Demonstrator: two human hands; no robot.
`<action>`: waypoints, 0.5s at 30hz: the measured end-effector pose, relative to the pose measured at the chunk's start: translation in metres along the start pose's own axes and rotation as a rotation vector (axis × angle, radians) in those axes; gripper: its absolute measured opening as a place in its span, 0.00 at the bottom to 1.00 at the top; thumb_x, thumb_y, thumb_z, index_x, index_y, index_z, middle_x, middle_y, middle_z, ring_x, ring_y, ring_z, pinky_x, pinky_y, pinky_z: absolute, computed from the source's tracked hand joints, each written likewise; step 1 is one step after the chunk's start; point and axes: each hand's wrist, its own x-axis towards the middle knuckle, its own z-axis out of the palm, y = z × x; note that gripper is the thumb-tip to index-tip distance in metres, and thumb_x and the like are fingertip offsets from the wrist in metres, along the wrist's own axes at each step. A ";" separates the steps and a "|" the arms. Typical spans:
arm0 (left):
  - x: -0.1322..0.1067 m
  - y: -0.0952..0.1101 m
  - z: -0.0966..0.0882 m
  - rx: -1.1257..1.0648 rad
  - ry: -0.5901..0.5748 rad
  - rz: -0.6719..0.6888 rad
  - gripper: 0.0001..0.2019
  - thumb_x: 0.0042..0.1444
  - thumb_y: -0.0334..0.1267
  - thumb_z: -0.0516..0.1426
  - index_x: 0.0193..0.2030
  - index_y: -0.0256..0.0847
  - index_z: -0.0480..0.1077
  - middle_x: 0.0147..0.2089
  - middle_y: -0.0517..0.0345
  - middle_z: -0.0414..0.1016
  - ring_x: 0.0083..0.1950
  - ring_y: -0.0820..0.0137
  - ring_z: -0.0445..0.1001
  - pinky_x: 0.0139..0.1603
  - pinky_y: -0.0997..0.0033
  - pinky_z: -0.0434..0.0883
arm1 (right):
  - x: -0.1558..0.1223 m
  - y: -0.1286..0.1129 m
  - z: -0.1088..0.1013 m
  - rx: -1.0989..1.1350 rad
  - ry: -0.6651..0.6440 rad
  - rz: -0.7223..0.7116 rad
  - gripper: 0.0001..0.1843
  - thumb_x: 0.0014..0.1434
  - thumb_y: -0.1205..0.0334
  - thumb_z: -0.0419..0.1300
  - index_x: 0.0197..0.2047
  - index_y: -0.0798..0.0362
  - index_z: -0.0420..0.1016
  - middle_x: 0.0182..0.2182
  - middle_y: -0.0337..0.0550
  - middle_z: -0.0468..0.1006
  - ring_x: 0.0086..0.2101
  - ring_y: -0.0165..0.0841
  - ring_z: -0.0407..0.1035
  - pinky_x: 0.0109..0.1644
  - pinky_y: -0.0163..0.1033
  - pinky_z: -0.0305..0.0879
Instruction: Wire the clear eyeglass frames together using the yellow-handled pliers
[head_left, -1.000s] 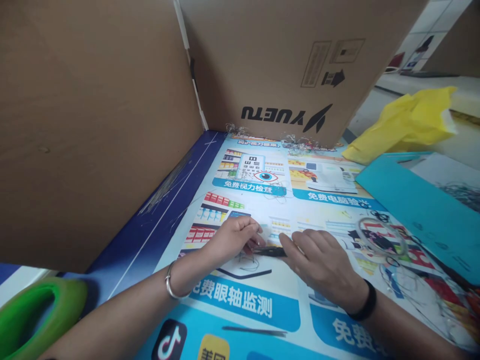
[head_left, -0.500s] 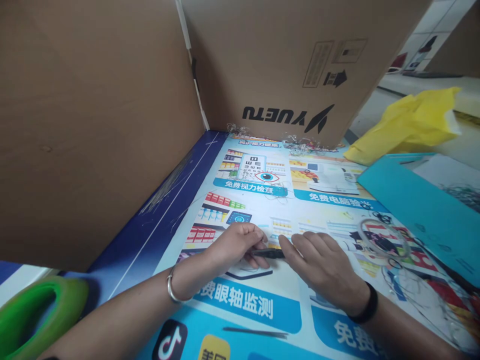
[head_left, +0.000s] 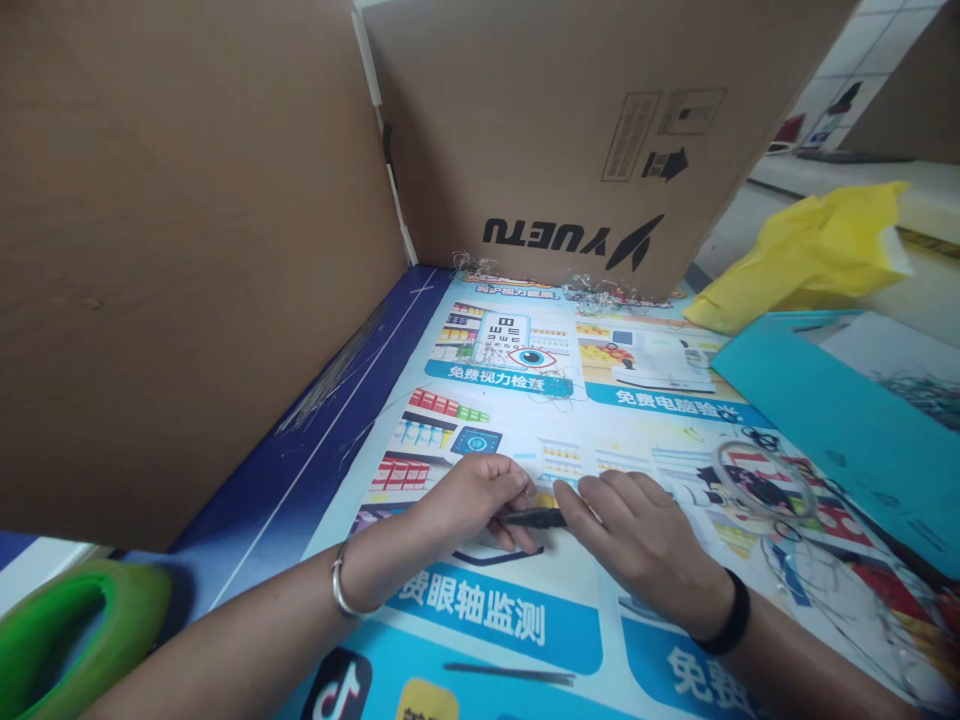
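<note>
My right hand point(head_left: 637, 545), with a black band at its wrist, is closed round dark pliers point(head_left: 536, 517); their handles are hidden in my palm. The tapered jaws point left to the fingers of my left hand point(head_left: 484, 500). That hand, below a silver bangle, is closed in a pinch of thumb and forefinger. What it pinches at the jaws is too small to make out. Both hands are just above a printed sheet point(head_left: 517, 600). Nearer to me, thin dark strips point(head_left: 510, 674) lie on that sheet.
Tall cardboard panels point(head_left: 525, 130) stand at the left and back. Wire scraps point(head_left: 592, 292) gather along the back one's foot. At right are a clear ring point(head_left: 806, 495), loose wire, a blue folder-like container point(head_left: 840, 400) and a yellow bag point(head_left: 810, 250). A green tape roll point(head_left: 146, 610) sits front left.
The view has shifted slightly. Both hands keep nearly the same place and hold, with the pliers still between them.
</note>
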 end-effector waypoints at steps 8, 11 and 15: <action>0.000 0.000 -0.001 0.043 0.002 0.010 0.14 0.58 0.45 0.52 0.29 0.36 0.64 0.20 0.60 0.71 0.20 0.73 0.75 0.17 0.82 0.65 | 0.001 -0.001 -0.001 -0.027 0.019 0.004 0.11 0.61 0.70 0.51 0.44 0.59 0.72 0.30 0.47 0.72 0.31 0.37 0.61 0.36 0.44 0.53; 0.001 0.000 -0.001 0.027 0.017 0.006 0.14 0.58 0.44 0.52 0.29 0.35 0.64 0.19 0.60 0.71 0.20 0.74 0.75 0.17 0.82 0.65 | 0.000 -0.001 -0.001 -0.028 0.014 0.006 0.12 0.61 0.70 0.50 0.44 0.59 0.72 0.31 0.47 0.72 0.31 0.37 0.61 0.36 0.44 0.53; 0.001 -0.001 -0.002 0.025 0.015 0.006 0.13 0.58 0.43 0.53 0.29 0.36 0.64 0.19 0.60 0.71 0.20 0.72 0.76 0.17 0.81 0.66 | 0.000 -0.001 -0.002 -0.036 0.021 0.000 0.12 0.61 0.70 0.50 0.45 0.58 0.71 0.31 0.47 0.72 0.31 0.36 0.61 0.37 0.44 0.53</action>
